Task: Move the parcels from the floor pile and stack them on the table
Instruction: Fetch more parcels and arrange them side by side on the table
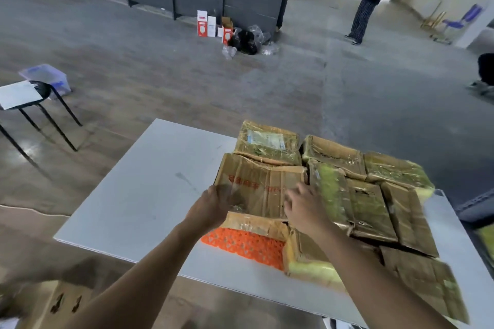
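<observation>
Brown cardboard, creased and dented, bound in glossy clear tape: that's nearly every one of the parcels (355, 195), some w/ a yellow-green cast under the film. They sit packed edge to edge on the white table (149, 195), filling its right half in overlapping layers. Flat slabs, so they tile well, probably why they're laid flat-face down rather than on edge. Both hands are on the red-print parcel (263, 187), which lies on top at the stack's left side, above an orange parcel (244, 244) w/ a bumpy, netted-looking skin. Right hand (303, 207) rests on the top face near its right edge, fingers loosely spread, pressing not gripping; looks like it's seating or squaring the box. Left hand (213, 203) is at the near-left corner, motion-blurred; can't tell if fingers curl round the edge or just push. Soft corners and slick tape, so I'd guess layers could slide if nudged. Blurred carton (65, 302) on the floor, bottom left, prob. part of the remaining pile.
</observation>
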Demonstrator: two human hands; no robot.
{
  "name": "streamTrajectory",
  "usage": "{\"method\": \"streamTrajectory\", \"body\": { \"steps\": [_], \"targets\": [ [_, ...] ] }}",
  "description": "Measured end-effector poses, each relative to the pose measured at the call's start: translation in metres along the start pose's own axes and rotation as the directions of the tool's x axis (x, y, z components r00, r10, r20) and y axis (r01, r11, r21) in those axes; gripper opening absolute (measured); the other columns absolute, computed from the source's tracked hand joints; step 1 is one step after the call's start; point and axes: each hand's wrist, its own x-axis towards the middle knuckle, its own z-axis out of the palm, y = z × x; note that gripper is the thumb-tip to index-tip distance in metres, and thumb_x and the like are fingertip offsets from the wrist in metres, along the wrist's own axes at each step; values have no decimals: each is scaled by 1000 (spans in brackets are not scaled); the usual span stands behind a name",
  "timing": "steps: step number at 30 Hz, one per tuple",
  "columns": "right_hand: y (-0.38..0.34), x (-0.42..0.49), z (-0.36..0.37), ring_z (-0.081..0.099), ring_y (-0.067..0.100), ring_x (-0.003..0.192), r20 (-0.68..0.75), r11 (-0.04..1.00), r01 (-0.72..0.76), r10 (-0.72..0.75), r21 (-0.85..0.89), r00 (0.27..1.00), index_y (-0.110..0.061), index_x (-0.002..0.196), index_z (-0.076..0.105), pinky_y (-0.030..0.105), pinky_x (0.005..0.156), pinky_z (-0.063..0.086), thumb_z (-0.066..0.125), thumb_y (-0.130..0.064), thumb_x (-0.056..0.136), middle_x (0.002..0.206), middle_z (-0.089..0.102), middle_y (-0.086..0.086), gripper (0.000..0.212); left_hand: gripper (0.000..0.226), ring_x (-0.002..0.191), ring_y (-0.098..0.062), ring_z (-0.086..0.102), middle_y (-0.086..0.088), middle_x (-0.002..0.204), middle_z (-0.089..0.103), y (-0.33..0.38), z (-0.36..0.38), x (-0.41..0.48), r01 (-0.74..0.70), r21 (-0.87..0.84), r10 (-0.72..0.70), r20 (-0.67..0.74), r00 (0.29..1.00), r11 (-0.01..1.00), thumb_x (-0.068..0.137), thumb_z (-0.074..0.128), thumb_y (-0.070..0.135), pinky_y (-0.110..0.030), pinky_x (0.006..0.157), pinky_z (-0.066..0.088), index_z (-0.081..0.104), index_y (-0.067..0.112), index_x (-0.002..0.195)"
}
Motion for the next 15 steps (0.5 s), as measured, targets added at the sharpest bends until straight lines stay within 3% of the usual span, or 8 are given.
{"method": "streamTrajectory", "body": {
  "steps": [2, 6, 9, 12, 15],
  "targets": [
    [0, 0, 4, 27, 25, 141, 28, 999, -24, 25, -22, 999, -24, 141, 45, 44, 113, 33, 39, -31, 100, 150, 34, 5, 42, 24, 91, -36, 57, -18, 100, 53, 1, 1, 2, -47, -27, 47, -15, 999, 999, 102, 30, 26, -45, 77, 52, 47, 11, 111],
    [-1, 0, 4, 30, 26, 140, 14, 997, -52, 53, -60, 998, -26, 136, 50, 46, 115, 30, 42, -31, 97, 148, 39, 3, 40, 11, 84, -31, 56, -9, 93, 48, -5, 3, 9, -26, -58, 26, 1, 1000, 998, 99, 37, 27, -38, 68, 50, 39, 16, 99],
    [-5, 7, -4, 44, 23, 127, -9, 995, -73, 72, -71, 997, -26, 123, 57, 40, 102, 42, 43, -33, 98, 136, 49, 1, 30, 28, 94, -30, 59, -9, 101, 56, -10, -1, 18, 136, -151, -133, 32, 991, 979, 96, 45, 32, -35, 72, 44, 43, 8, 110],
    [-6, 18, -18, 51, 15, 100, -44, 995, -85, 82, -51, 996, -21, 109, 58, 29, 82, 42, 42, -27, 99, 114, 55, -1, 20, 32, 85, -27, 61, -7, 94, 59, -9, -8, 30, 83, -110, -78, 52, 996, 990, 97, 36, 47, -35, 68, 46, 44, 16, 90],
    [0, 34, -28, 51, 15, 97, -91, 996, -92, 89, -23, 992, -17, 110, 56, 29, 83, 44, 41, -23, 99, 111, 54, -1, 20, 29, 93, -32, 57, -5, 91, 50, -7, -10, 52, 58, -34, -57, 34, 998, 998, 97, 32, 35, -39, 76, 49, 38, 13, 80]
  ]
}}
